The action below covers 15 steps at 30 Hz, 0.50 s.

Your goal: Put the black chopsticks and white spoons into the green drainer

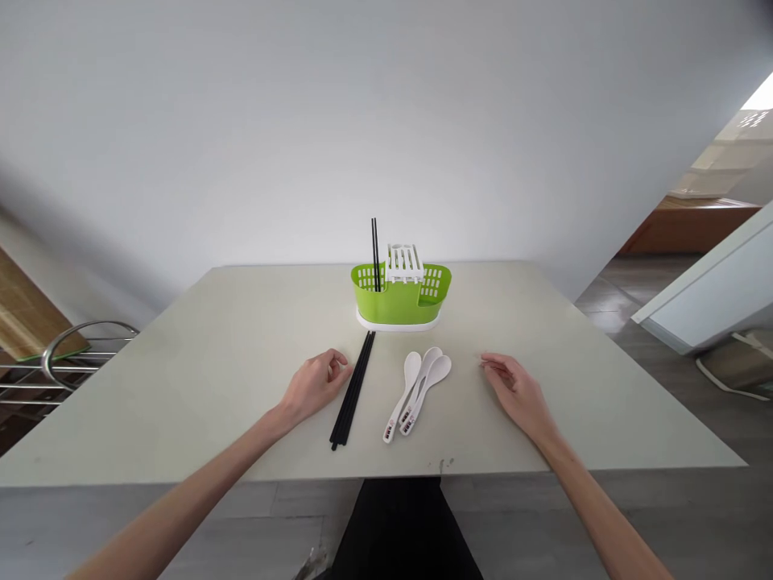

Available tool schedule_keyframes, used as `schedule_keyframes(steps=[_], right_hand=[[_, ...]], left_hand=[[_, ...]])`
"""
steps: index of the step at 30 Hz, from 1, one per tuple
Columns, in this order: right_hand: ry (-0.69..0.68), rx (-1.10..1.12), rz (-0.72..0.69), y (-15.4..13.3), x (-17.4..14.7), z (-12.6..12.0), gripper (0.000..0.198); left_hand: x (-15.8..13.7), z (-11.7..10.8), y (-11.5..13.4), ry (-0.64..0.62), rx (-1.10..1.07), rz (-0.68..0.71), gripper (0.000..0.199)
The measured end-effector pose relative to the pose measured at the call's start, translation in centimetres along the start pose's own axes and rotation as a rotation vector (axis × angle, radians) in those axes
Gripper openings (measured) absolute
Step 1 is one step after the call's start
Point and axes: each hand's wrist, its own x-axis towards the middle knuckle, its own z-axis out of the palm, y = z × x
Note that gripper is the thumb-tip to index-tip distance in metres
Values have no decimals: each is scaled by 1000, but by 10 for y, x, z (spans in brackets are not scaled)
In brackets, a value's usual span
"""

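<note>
My left hand [316, 381] rests on the table with its fingers loosely curled, nothing visible in it, just left of several black chopsticks [353, 393] lying in a bundle. Three white spoons [432, 372] with printed handles lie partly overlapping between my hands. To their right, my right hand [517, 388] rests on its side, fingers loosely extended and holding nothing. Behind the spoons stands a green utensil basket [386, 308] with a white base and a white slotted rack [404, 263] on top. Two black chopsticks [375, 250] stand upright in its left compartment.
The pale table [266, 322] meets a white wall [374, 121] at its back edge. A metal wire rack [72, 362] and a wooden board [36, 310] are beyond its left side. A white cabinet panel [713, 282] stands off to the right.
</note>
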Motion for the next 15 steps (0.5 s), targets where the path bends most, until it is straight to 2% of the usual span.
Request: schedule_keyframes(steps=[10, 15], right_hand=[[3, 21, 63, -2, -2, 1, 41], [-25, -15, 112, -1, -3, -1, 39]], left_hand=[[-12, 4, 6, -81, 98, -54, 27], [-19, -13, 7, -133, 190, -108, 18]])
